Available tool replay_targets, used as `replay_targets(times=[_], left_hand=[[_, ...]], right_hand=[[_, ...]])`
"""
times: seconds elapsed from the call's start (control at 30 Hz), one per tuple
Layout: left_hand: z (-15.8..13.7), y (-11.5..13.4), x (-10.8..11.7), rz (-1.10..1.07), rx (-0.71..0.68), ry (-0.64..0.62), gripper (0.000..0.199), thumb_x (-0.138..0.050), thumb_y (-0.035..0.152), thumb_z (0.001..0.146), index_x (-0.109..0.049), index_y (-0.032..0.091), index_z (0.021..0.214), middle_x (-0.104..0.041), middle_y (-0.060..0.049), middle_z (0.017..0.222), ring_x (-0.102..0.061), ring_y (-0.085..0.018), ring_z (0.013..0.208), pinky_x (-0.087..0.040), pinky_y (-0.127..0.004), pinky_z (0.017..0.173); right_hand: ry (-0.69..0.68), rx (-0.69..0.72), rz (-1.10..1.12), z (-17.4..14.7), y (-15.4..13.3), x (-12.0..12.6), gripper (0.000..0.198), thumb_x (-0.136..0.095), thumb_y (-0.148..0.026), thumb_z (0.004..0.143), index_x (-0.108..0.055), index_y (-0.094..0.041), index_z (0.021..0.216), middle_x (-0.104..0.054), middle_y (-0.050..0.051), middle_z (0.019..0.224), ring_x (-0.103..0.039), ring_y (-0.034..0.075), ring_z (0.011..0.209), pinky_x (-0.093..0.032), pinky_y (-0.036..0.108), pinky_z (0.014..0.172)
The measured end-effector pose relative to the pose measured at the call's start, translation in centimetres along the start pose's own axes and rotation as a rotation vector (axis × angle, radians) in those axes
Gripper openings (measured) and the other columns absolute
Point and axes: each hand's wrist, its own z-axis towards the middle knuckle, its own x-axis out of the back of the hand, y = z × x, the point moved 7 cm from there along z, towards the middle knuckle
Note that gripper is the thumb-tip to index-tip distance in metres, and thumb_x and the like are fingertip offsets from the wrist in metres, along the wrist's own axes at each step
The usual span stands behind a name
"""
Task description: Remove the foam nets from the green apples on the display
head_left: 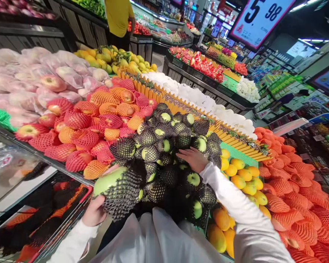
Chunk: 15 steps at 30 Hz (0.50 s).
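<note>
Cradling a large, rounded pale-green fruit (pixel 108 180) in black foam netting (pixel 123 195), my left fingers (pixel 99 201) hold it at the near-left edge of the black-netted green fruit heap (pixel 149 153); my right fingers (pixel 185 153) stretch out, empty. I judge it firm, weighty and bruisable, best cupped round the netting.

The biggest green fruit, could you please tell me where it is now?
In the head view, the green fruit is low, left of centre, in the left hand, just below the netted apples and left of the black-netted pile.
</note>
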Motion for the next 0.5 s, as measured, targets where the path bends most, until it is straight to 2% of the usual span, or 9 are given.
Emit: replay_targets(times=[0.1, 0.2, 0.27, 0.37, 0.5], left_hand=[[1.8, 0.2, 0.0, -0.082, 0.023, 0.137, 0.087, -0.087, 0.062, 0.029, -0.07, 0.036, 0.111, -0.077, 0.0, 0.09, -0.062, -0.038, 0.115, -0.06, -0.047, 0.091], [4.7, 1.9, -1.7, -0.133, 0.037, 0.094, 0.074, -0.092, 0.054, 0.031, -0.073, 0.026, 0.097, -0.077, -0.003, 0.09, -0.064, -0.035, 0.111, -0.058, -0.041, 0.092], [7.0, 4.1, -3.8, -0.133, -0.036, 0.009, 0.067, -0.093, 0.049, 0.039, -0.071, 0.021, 0.096, -0.076, -0.003, 0.094, -0.066, -0.03, 0.107, -0.058, -0.037, 0.09], [10.3, 7.6, -7.9, -0.1, -0.206, -0.091, 0.063, -0.092, 0.04, 0.049, -0.069, 0.019, 0.104, -0.074, -0.003, 0.101, -0.067, -0.022, 0.099, -0.056, -0.029, 0.087], [13.5, 10.0, -13.3, -0.086, -0.315, -0.193, 0.058, -0.085, 0.041, 0.06, -0.065, 0.02, 0.111, -0.07, -0.004, 0.111, -0.064, -0.022, 0.104, -0.053, -0.032, 0.094]], right_hand=[[0.216, -0.147, 0.202, -3.6, -2.2, 1.2, 0.053, -0.049, -0.019, 0.093, -0.043, -0.025, 0.145, -0.046, 0.003, 0.148, -0.048, 0.023, 0.132, -0.035, 0.049, 0.116], [0.344, -0.312, 0.352, -6.3, -4.4, -1.2, 0.054, -0.053, -0.034, 0.095, -0.043, -0.022, 0.146, -0.047, 0.006, 0.147, -0.047, 0.024, 0.132, -0.039, 0.047, 0.114], [0.39, -0.437, 0.325, -7.0, -5.4, -3.6, 0.057, -0.063, -0.037, 0.088, -0.05, -0.02, 0.141, -0.045, 0.009, 0.148, -0.04, 0.031, 0.137, -0.036, 0.056, 0.113], [0.512, -0.566, 0.251, -7.4, -6.2, -5.7, 0.05, -0.063, -0.028, 0.085, -0.056, -0.025, 0.134, -0.042, 0.005, 0.151, -0.037, 0.034, 0.138, -0.033, 0.062, 0.112], [0.645, -0.526, 0.271, -7.7, -6.7, -5.9, 0.055, -0.059, -0.029, 0.087, -0.049, -0.028, 0.141, -0.042, 0.006, 0.15, -0.039, 0.035, 0.136, -0.036, 0.065, 0.11]])
